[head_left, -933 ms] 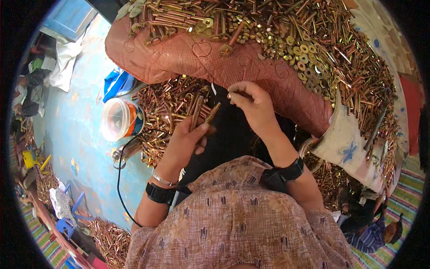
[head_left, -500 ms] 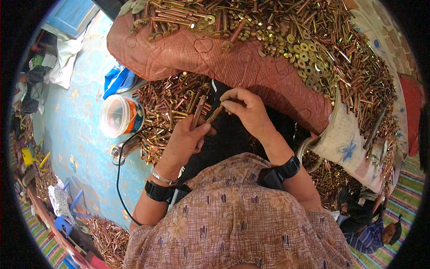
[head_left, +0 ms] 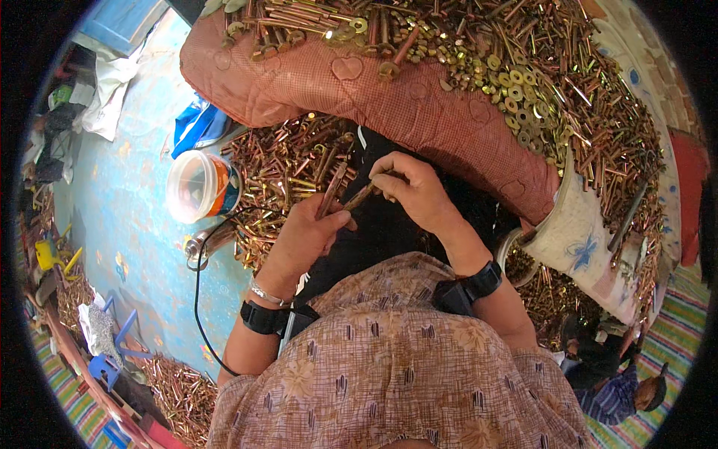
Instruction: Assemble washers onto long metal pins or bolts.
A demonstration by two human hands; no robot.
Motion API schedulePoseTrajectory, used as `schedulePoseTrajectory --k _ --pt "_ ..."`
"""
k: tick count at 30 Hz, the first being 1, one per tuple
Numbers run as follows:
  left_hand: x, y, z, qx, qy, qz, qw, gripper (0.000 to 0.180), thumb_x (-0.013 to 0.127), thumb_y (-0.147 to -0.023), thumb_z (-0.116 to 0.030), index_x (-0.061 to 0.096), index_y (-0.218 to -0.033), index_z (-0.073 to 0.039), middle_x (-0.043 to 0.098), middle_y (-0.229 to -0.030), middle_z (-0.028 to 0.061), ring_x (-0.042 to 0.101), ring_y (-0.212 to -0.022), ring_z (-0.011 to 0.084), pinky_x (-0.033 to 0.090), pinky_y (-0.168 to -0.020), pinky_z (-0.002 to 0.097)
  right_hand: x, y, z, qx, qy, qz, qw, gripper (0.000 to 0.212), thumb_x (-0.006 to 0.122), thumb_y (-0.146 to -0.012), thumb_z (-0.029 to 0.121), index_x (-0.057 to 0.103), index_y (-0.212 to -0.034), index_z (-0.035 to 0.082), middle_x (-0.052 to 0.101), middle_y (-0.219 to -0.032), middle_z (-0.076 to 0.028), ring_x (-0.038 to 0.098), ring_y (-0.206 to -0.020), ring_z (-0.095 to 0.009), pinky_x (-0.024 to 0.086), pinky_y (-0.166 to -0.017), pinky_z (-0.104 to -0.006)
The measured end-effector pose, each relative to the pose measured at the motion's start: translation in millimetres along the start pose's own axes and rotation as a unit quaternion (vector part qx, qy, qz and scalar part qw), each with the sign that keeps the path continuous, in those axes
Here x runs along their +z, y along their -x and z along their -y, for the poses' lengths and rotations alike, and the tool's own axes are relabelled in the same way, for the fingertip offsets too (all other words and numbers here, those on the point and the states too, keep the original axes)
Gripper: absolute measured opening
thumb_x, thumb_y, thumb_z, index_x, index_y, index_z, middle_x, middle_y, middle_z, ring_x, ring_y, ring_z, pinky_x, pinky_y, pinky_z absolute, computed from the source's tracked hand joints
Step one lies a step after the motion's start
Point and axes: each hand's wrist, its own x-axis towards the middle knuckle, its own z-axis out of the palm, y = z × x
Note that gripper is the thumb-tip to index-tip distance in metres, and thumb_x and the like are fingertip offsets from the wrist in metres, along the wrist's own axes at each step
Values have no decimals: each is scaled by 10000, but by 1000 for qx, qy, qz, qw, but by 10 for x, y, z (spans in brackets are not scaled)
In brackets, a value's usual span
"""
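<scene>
My left hand (head_left: pixel 308 233) is closed round a metal bolt (head_left: pixel 332 188) that sticks up past its fingers. A second bolt (head_left: pixel 360 197) slants from the left fingertips over to my right hand (head_left: pixel 413 187). The right thumb and forefinger pinch its upper end; whether a washer or nut sits there is too small to tell. Both hands are over the dark cloth of my lap (head_left: pixel 385 236). Past them a red quilted pad (head_left: pixel 441 123) carries a heap of bolts (head_left: pixel 591 82) and many gold-coloured washers (head_left: pixel 516 91).
Left of my hands lies a pile of bolts (head_left: pixel 288 161), with a clear plastic tub (head_left: pixel 193 187) and a metal cylinder (head_left: pixel 206 247) beside it. A black cable (head_left: pixel 197 299) runs to my left arm. More bolts (head_left: pixel 176 400) lie at lower left. A patterned cloth (head_left: pixel 580 232) hangs on the right.
My right fingers have shifted slightly and curl a little more at the end of the slanted bolt. The left hand keeps its hold in nearly the same place.
</scene>
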Motion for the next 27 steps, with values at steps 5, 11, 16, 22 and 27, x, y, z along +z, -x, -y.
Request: schedulePoseTrajectory --k 5,11,16,22,27 --pt "-45 -47 121 90 -149 -62 983 115 578 -821 -120 561 -802 -9 515 -616 -5 400 -495 60 327 -437 221 42 -3 -45 38 -52 -4 998 93 554 -851 118 555 -834 27 524 -694 -2 454 -601 -66 381 -547 -224" --pt "-35 -38 76 124 -245 -113 955 201 620 -767 -135 547 -838 38 557 -658 187 551 -609 303 424 -571 355 104 -47 -131 47 81 -50 994 124 548 -859 146 551 -824 27 518 -672 0 458 -593 -65 375 -540 -228" --pt "-41 -47 92 154 -252 -125 947 209 629 -763 -135 534 -828 40 549 -663 202 541 -602 314 422 -568 357 156 -61 -109 -16 27 -78 996 156 552 -862 179 540 -804 35 503 -641 8 456 -579 -65 364 -526 -226" --pt "-31 -40 91 132 -259 -113 950 170 617 -778 -86 518 -835 41 499 -633 91 444 -586 138 395 -550 295 139 -56 -81 99 -67 -30 992 165 544 -872 204 537 -827 45 504 -644 11 454 -571 -65 369 -525 -213" --pt "-41 -75 170 163 -215 -113 956 183 616 -786 -106 520 -838 41 515 -643 61 440 -593 122 395 -554 286 127 -65 -76 118 41 -17 992 180 539 -878 210 537 -830 37 508 -652 6 459 -569 -70 372 -527 -213"
